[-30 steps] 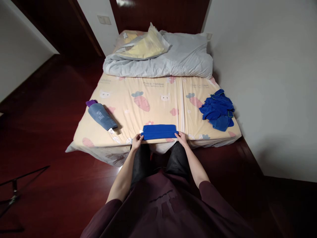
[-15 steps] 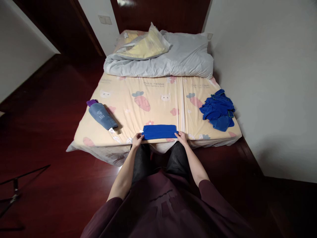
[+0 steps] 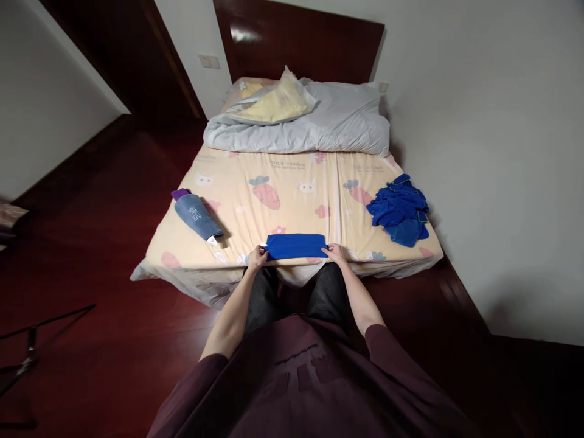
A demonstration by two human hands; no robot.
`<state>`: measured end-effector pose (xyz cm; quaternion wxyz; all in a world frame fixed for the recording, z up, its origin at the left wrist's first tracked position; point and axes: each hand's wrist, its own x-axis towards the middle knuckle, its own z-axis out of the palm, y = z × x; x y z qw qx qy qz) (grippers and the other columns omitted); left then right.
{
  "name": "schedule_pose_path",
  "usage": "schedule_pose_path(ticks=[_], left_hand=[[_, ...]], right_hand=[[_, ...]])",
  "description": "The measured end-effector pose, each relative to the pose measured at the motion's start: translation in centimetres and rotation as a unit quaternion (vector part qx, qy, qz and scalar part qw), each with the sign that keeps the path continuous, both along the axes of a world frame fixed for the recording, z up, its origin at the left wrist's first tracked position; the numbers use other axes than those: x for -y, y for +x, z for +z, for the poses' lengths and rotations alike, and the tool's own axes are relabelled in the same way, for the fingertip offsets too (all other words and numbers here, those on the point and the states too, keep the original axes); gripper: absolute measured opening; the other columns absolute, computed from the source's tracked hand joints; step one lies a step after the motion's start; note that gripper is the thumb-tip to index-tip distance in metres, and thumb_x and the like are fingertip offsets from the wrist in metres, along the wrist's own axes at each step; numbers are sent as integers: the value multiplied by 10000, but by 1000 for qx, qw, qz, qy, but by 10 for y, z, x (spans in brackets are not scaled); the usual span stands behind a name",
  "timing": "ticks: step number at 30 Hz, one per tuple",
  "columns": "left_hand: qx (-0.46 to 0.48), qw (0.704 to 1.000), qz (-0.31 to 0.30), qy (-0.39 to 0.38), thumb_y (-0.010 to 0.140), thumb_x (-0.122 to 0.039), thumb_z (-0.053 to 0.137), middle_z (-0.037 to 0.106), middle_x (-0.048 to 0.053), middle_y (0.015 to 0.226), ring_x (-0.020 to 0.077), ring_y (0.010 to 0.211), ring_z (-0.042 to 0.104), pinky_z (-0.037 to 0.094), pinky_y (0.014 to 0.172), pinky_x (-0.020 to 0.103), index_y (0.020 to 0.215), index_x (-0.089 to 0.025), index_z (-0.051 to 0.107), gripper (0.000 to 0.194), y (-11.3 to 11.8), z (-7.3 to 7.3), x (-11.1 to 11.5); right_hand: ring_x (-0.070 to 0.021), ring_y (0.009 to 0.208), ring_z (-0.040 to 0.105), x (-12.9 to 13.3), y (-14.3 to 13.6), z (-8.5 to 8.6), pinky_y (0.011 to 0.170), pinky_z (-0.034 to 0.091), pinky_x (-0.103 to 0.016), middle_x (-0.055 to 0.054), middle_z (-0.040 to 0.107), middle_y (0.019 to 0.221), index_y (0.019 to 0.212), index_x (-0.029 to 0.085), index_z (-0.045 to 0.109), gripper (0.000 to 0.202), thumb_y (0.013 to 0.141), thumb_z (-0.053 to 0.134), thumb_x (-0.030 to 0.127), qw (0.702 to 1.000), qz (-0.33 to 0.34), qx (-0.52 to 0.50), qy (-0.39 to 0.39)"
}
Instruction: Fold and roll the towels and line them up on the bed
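Observation:
A blue towel [image 3: 296, 246], folded into a flat strip, lies at the near edge of the bed. My left hand [image 3: 258, 256] pinches its left end, where a small white tag shows. At the opposite end, my right hand [image 3: 335, 252] has its fingers closed on the near right corner. To the right sits a crumpled heap of blue towels [image 3: 399, 210] with greenish edging. On the left lies a grey-blue folded towel [image 3: 197, 218] with white lettering, and a purple cloth [image 3: 180, 193] pokes out at its far end.
The bed [image 3: 237, 213] has a cream sheet with carrot and rabbit prints. A grey quilt [image 3: 347, 115] and a yellow pillow [image 3: 278, 103] lie by the dark headboard [image 3: 296, 39]. A black metal stand [image 3: 30, 359] is on the floor at the left.
The head view has tilted up slightly, so more of the headboard shows. Both hands keep their hold on the folded blue towel, which looks the same.

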<state>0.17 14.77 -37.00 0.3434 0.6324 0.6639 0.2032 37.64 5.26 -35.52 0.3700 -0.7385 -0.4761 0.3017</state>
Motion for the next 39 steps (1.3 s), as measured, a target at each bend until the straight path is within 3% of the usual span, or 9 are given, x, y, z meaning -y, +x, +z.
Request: schedule_pose_path(ticks=[4, 8, 12, 15, 18, 23, 28, 32, 39], left_hand=[[-31, 999, -30, 11, 867, -278, 638, 760, 115, 939, 288, 960, 735, 529, 885, 388, 1042, -205, 635, 190, 2, 7, 4], [-58, 993, -62, 76, 878, -191, 591, 683, 170, 1257, 297, 1193, 648, 480, 1036, 439, 1256, -185, 602, 379, 7, 20, 13], [-121, 954, -182, 206, 939, -244, 559, 480, 181, 1546, 326, 1458, 423, 376, 1183, 485, 1448, -173, 512, 516, 15, 28, 23], [-155, 928, -263, 213, 953, -310, 565, 376, 187, 1631, 340, 1541, 300, 283, 1252, 492, 1527, -130, 440, 614, 23, 22, 29], [-185, 920, -302, 170, 914, -273, 591, 355, 203, 1642, 356, 1553, 275, 249, 1267, 497, 1557, -96, 404, 692, 29, 11, 34], [-218, 918, -300, 141, 836, -126, 561, 363, 222, 1632, 371, 1542, 296, 253, 1260, 496, 1564, -51, 393, 750, 36, 4, 30], [-227, 915, -296, 151, 842, -61, 504, 500, 245, 1530, 352, 1462, 444, 303, 1232, 495, 1506, -70, 495, 664, 45, 11, 21], [-226, 917, -288, 157, 867, -34, 438, 539, 245, 1495, 342, 1435, 483, 322, 1220, 512, 1483, -92, 535, 626, 47, 14, 20], [-217, 910, -320, 151, 842, -7, 444, 560, 151, 1509, 292, 1423, 507, 305, 1233, 492, 1478, -200, 554, 674, 27, 25, 30]], right_hand=[[-194, 706, 647, 2, -2, 4, 689, 536, -296, 3, 667, 690, 830, 201, 666, 170, 753, 742, 332, 995, 4, 81, -57], [-235, 1035, 664, 7, -12, 17, 949, 540, -380, -106, 702, 1131, 1174, 190, 673, 346, 829, 661, 218, 974, 46, 219, 24], [-254, 1272, 573, 14, -23, 34, 1123, 441, -414, -126, 632, 1355, 1325, 203, 641, 393, 944, 546, 197, 938, 148, 294, 109], [-271, 1358, 523, 20, -32, 35, 1156, 399, -450, -122, 592, 1456, 1392, 206, 615, 407, 1007, 503, 278, 922, 208, 309, 102], [-293, 1432, 465, 25, -38, 24, 1183, 356, -487, -134, 547, 1523, 1457, 195, 571, 477, 991, 545, 290, 917, 236, 317, 48], [-255, 1513, 371, 26, -38, 7, 1204, 319, -463, -113, 443, 1615, 1540, 207, 477, 610, 936, 547, 162, 920, 230, 317, 13], [-246, 1452, 447, 12, -41, 12, 1162, 341, -430, -102, 520, 1561, 1521, 216, 503, 669, 876, 506, 36, 917, 223, 331, -19], [-270, 1372, 513, 4, -46, 17, 1095, 366, -436, -125, 571, 1508, 1503, 216, 528, 625, 915, 437, 25, 909, 211, 357, -36], [-258, 1365, 516, 22, -41, 22, 1080, 357, -434, -102, 584, 1500, 1485, 244, 544, 613, 933, 404, 17, 902, 243, 357, -24]])
